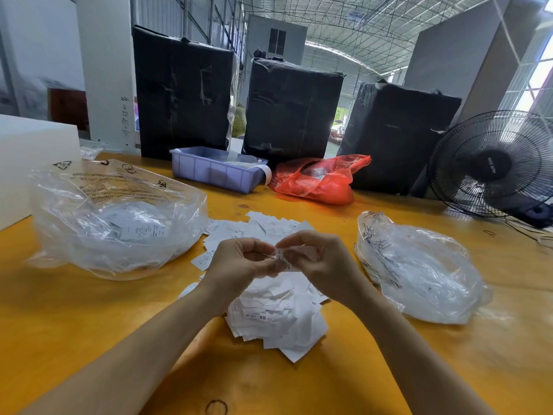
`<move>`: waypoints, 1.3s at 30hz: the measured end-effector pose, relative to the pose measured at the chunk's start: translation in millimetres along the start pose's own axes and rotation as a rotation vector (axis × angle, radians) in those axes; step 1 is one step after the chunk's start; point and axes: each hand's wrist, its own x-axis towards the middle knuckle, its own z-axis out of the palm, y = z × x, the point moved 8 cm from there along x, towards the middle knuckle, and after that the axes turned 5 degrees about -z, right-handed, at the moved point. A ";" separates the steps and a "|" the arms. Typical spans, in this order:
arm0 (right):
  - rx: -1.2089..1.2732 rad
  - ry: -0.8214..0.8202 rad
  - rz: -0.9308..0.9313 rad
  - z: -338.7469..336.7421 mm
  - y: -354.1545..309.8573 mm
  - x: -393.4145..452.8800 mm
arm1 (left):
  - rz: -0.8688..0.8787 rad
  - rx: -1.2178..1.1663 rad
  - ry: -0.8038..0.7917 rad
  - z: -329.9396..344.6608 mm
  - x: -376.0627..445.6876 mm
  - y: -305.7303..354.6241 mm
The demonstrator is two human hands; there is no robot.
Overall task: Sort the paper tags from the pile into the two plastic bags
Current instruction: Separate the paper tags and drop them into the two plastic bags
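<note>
Meanwhile both hands [239, 262] [320, 259] pinch one tag [282, 259]; left bag [119, 217] holds tags.

Bright daylight comes through the translucent roof [374, 31] and a window [535, 85] at the right, which is blown out. Soft shadows lie under the arms on the yellow surface [74, 324]. Glare streaks the bags [113, 223]. Wide-angle distortion bends the edges; the left edge looks blurred.
</note>
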 end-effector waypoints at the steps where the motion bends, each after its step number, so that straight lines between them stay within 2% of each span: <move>1: 0.024 -0.020 0.047 0.2 4.1 0.0 | -0.003 0.004 0.006 -0.5 0.1 -0.2; 4: 0.052 -0.006 0.128 -2.6 12.4 -0.5 | -0.020 0.003 0.021 -2.4 0.9 -1.7; 11: 0.027 0.150 0.088 -15.0 8.8 0.0 | -0.057 -0.023 -0.044 1.3 1.1 -4.4; 17: 0.075 0.046 0.122 -6.6 11.6 -0.7 | -0.048 -0.034 0.003 -5.0 3.9 -5.7; 30: 0.222 -0.030 0.242 -2.1 21.9 -2.8 | -0.022 -0.009 -0.024 -1.7 4.4 -4.6; 34: 0.210 -0.127 0.273 4.4 22.2 -4.8 | -0.010 -0.040 0.014 -3.6 4.9 -3.6; 39: 0.188 -0.161 0.313 6.5 24.9 -6.2 | -0.002 -0.009 0.015 -2.3 3.9 -2.9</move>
